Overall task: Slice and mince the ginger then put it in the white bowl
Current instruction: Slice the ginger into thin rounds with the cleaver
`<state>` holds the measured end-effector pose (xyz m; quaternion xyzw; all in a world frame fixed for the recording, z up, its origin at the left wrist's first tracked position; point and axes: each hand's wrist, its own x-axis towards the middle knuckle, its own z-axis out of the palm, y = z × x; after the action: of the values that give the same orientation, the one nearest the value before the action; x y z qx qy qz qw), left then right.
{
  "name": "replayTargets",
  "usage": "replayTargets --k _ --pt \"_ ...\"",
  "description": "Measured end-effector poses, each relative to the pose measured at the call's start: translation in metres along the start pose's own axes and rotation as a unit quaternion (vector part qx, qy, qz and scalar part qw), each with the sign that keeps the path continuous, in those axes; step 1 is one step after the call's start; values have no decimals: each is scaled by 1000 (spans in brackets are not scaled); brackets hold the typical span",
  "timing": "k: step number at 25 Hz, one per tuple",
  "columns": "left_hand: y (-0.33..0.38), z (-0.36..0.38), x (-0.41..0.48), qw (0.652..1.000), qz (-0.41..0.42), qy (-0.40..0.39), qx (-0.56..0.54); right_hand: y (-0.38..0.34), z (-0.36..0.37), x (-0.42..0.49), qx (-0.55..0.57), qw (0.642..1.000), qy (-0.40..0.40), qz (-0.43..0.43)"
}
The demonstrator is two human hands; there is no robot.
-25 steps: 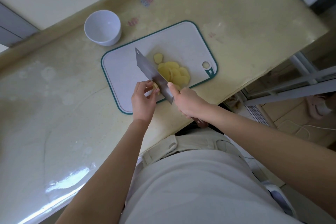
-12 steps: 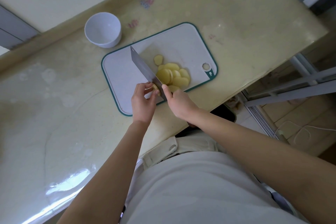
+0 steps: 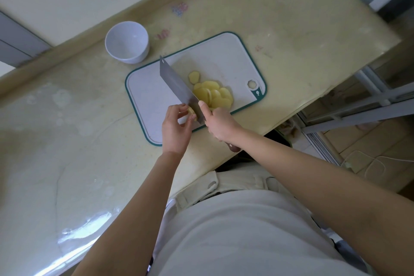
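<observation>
A pile of yellow ginger slices point(image 3: 216, 95) lies on the white cutting board point(image 3: 228, 58) with the teal rim, right of the blade. My right hand point(image 3: 220, 124) grips the cleaver point(image 3: 177, 86) by its brown handle, forefinger along the blade's spine. The blade rests edge-down on the board. My left hand point(image 3: 175, 129) pinches the small remaining ginger piece point(image 3: 192, 113) against the blade's left side. The empty white bowl point(image 3: 127, 41) stands beyond the board's far left corner.
The yellowish counter point(image 3: 67, 119) ends at a raised back ledge behind the bowl and at a right edge near the board. Beyond that edge are metal frames and floor tiles with a white cable.
The cleaver has rocked up and back down onto the ginger piece, staying at about the same place. My left hand keeps holding the piece beside the blade.
</observation>
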<state>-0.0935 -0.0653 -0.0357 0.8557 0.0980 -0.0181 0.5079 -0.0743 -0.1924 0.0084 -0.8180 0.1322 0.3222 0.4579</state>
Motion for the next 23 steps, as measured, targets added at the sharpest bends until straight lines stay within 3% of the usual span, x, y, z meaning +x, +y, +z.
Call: replayTargets --k 6,12,23 --pt "3 -1 -3 1000 -2 -1 3 0 -2 -3 -2 999 10 -31" --pt "13 4 -3 999 -34 -2 -11 -8 -29 -10 -2 993 88 -81" --pt "30 20 17 987 -67 -50 140 21 -33 -14 33 995 80 -49"
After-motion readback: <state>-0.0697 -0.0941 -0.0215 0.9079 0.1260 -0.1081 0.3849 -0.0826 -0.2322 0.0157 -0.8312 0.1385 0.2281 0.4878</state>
